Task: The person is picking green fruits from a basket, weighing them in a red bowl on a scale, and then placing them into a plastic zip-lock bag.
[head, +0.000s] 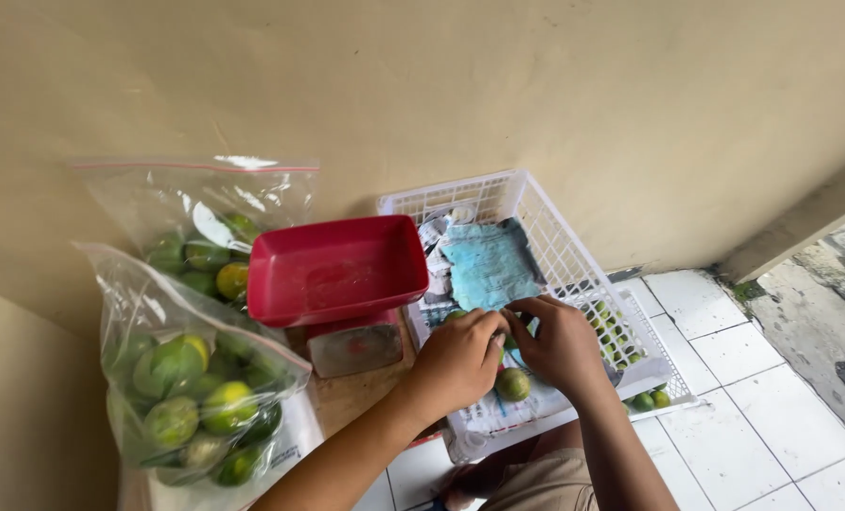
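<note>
A round green citrus fruit (512, 383), tinged yellow, is seen lying on paper in a white plastic basket (574, 255), just below the left hand (460, 360) and right hand (563, 345), whose fingers are curled together above it; what they grip cannot be told.

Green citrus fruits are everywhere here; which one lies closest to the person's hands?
The single green fruit lying loose in the white basket, just below both hands; the others sit sealed in the clear bags at left.

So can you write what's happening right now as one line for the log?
left hand: in white basket, by green citrus fruit | right hand: on paper lining | red scale tray: bare | bags of fruit: left
</note>
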